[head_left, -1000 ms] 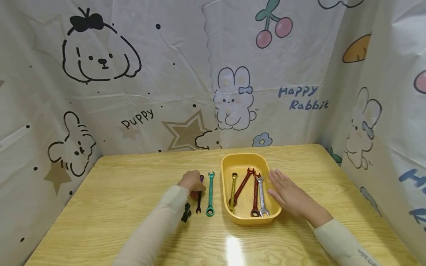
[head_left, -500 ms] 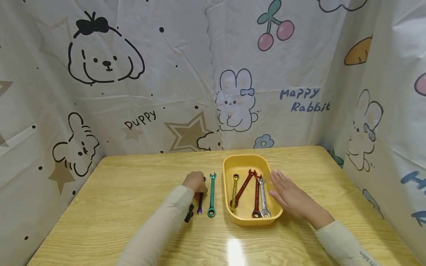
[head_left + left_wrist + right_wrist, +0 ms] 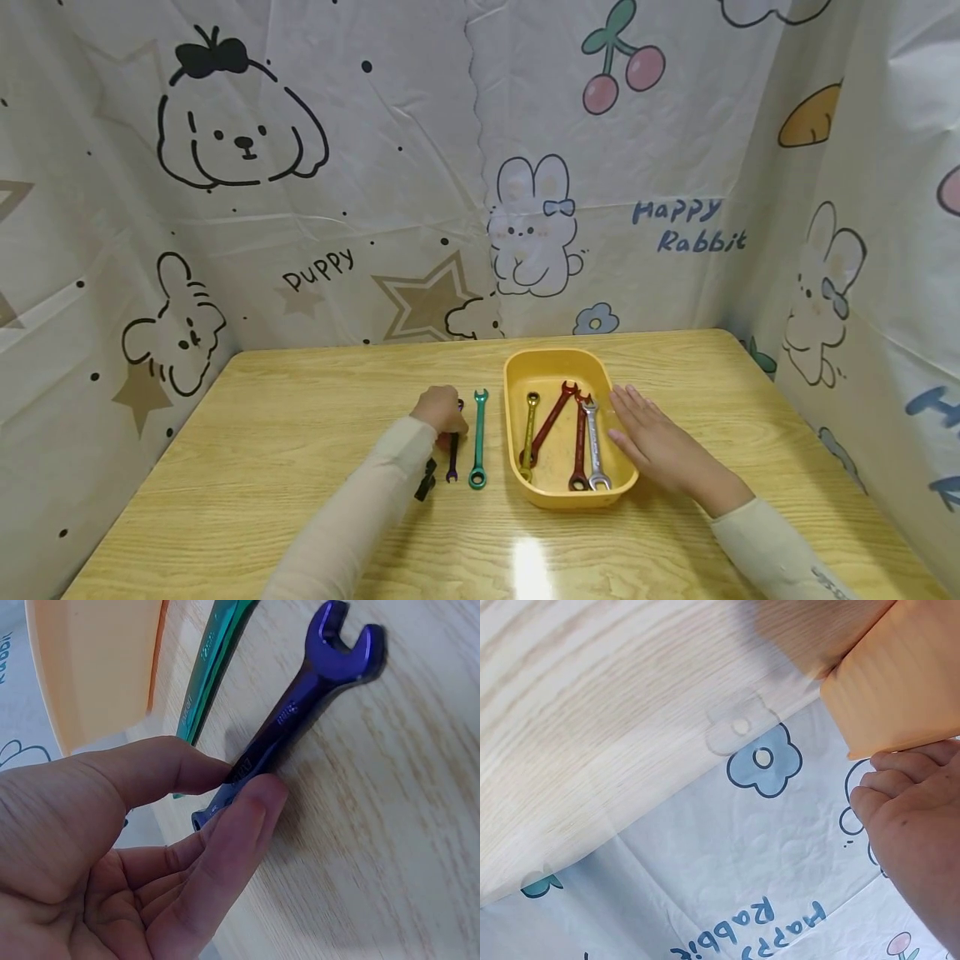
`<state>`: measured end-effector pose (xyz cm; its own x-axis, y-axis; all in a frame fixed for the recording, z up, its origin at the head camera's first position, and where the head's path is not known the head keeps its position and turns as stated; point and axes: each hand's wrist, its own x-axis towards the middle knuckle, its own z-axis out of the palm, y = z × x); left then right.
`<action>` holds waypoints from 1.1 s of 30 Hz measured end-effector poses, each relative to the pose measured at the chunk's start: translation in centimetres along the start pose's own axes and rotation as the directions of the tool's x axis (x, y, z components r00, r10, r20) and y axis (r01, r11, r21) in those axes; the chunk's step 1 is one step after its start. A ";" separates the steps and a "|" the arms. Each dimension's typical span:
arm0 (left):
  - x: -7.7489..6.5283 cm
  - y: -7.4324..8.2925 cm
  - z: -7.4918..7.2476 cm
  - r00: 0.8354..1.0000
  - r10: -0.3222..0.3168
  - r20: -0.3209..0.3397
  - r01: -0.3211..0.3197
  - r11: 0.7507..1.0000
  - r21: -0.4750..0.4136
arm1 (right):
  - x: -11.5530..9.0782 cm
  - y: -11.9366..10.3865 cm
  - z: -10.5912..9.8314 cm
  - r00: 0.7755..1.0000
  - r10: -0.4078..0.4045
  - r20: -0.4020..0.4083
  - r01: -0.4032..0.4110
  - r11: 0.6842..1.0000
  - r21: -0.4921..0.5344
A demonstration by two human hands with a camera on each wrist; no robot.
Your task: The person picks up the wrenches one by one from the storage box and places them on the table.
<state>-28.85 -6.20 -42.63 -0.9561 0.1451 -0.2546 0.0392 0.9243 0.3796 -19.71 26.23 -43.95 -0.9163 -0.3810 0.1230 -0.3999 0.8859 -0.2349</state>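
Note:
My left hand (image 3: 438, 410) pinches a small purple combination wrench (image 3: 289, 712) between thumb and fingertips, low over the table at the left of the row. Its open end points toward me in the head view; the hand covers part of its shaft. Just right of it lies a green combination wrench (image 3: 479, 433). A yellow plastic bin (image 3: 512, 375) holds a gold wrench (image 3: 529, 433), two red wrenches (image 3: 551, 423) and a silver wrench (image 3: 595, 446). With fingers straight, my right hand (image 3: 667, 446) rests against the bin's right side.
The wooden table (image 3: 300, 417) is enclosed by printed cloth (image 3: 405, 167) at the back and both sides. A black strap piece (image 3: 425, 481) sits at the left wrist. Glare shows on the table's front part.
The head view has shifted slightly. The left hand stays at the purple wrench with hardly any motion; the right hand and the bin keep their places.

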 end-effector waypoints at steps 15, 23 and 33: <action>-0.1 0.1 -0.3 1.000 -0.010 0.015 0.009 1.000 0.026 | 0.0 0.0 0.0 1.000 -0.001 -0.004 0.001 1.000 -0.005; -0.7 1.2 -2.3 0.999 0.033 -0.015 -0.029 0.976 0.214 | -0.1 -0.2 -0.2 1.000 0.004 0.001 -0.004 0.999 -0.036; -0.6 5.4 -6.1 0.978 0.194 -0.077 -0.195 0.981 0.000 | -0.1 -0.3 -0.3 1.000 0.019 0.008 -0.018 0.999 -0.027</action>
<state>-29.88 -3.46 -34.97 -0.9497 0.2945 -0.1067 0.2250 0.8784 0.4217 -19.51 26.02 -43.64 -0.9237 -0.3667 0.1107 -0.3824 0.8995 -0.2114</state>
